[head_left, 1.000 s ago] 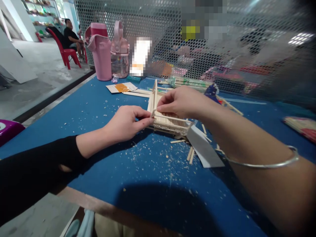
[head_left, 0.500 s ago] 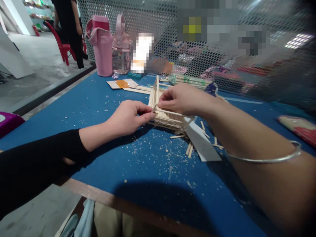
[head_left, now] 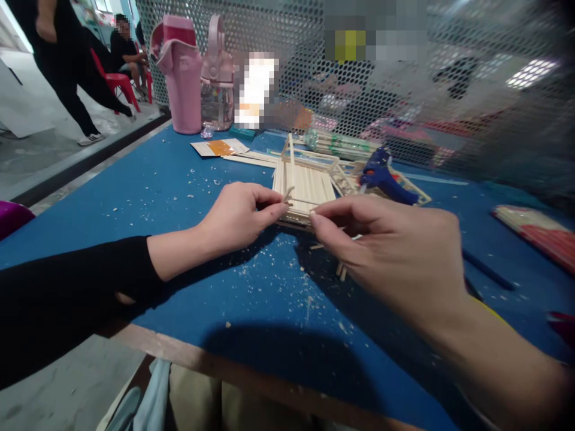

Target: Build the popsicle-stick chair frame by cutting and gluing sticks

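A small model built of thin wooden sticks (head_left: 305, 182) rests on the blue table (head_left: 188, 197). My left hand (head_left: 238, 215) is closed, its fingertips pinching the near left corner of the model. My right hand (head_left: 395, 251) is closer to me, thumb and forefinger pinched on a thin stick (head_left: 302, 203) at the model's near edge. Loose sticks and wood crumbs (head_left: 269, 275) are scattered under and between my hands.
A blue glue gun (head_left: 381, 176) lies behind the model on the right. Two pink bottles (head_left: 182, 72) stand at the back by a perforated screen (head_left: 449, 90). Stick bundles (head_left: 341, 143) and cards (head_left: 220, 147) lie at the back, and people move on the far left.
My right hand has pulled back from over the model toward me and now pinches the near edge, uncovering the glue gun. My left hand has stayed on the corner.
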{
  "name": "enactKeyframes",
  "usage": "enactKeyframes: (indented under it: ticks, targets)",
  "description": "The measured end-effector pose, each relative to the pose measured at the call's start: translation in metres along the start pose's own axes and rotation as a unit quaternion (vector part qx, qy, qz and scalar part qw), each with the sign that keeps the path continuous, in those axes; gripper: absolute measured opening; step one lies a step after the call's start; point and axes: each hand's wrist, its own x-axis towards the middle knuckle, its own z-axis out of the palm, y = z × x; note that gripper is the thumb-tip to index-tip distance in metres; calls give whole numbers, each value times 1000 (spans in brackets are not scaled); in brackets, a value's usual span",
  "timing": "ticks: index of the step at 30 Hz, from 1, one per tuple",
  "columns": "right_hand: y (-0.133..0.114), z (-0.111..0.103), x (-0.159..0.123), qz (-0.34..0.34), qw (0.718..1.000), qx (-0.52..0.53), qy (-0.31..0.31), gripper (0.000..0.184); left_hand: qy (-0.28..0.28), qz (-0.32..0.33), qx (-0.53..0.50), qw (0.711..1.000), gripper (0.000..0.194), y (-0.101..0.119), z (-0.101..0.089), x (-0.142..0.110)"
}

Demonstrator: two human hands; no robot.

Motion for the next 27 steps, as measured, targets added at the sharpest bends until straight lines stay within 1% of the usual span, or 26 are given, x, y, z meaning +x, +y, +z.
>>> enactKeyframes:
  ticks: [4, 5, 8, 9, 10, 12, 13, 16, 18, 20, 23, 25, 27]
  targets:
    - [2, -1, 0, 87, 994, 63, 22, 11, 0, -7, -2, 1000, 21, 3, 1, 0]
    - [3, -4, 2, 102, 991, 75, 35, 10, 0, -10, -3, 1000, 21, 4, 0, 1]
    - [-1, -17, 10, 137, 981, 108, 90, 18, -8, -17, -13, 1000, 21, 8, -8, 1]
    - [-3, -21, 13, 149, 976, 121, 105, 17, -10, -21, -20, 1000, 22, 10, -11, 1]
    - [-7, -26, 15, 159, 972, 133, 113, 14, -10, -25, -27, 999, 22, 12, -15, 1]
    - [-13, -32, 17, 167, 970, 143, 100, 8, -10, -33, -39, 999, 22, 17, -20, 0]
    - [-16, -33, 17, 159, 973, 140, 86, 8, -12, -37, -43, 998, 22, 19, -22, 0]
    - [-19, -29, 14, 102, 988, 98, 56, 15, -28, -50, -61, 997, 23, 24, -25, -1]
    - [-17, -23, 14, 60, 995, 54, 56, 17, -35, -56, -72, 995, 24, 24, -24, -1]
    - [-15, -17, 15, 19, 998, 12, 57, 14, -31, -58, -80, 995, 25, 23, -22, -1]
    - [-14, -8, 17, -35, 998, -18, 54, 13, -18, -57, -95, 994, 25, 21, -19, -1]
    - [-14, -4, 17, -49, 997, -25, 53, 15, -12, -52, -106, 993, 26, 19, -16, -1]
    - [-15, 0, 15, -41, 997, -33, 58, 13, -6, -51, -116, 992, 25, 19, -14, -1]
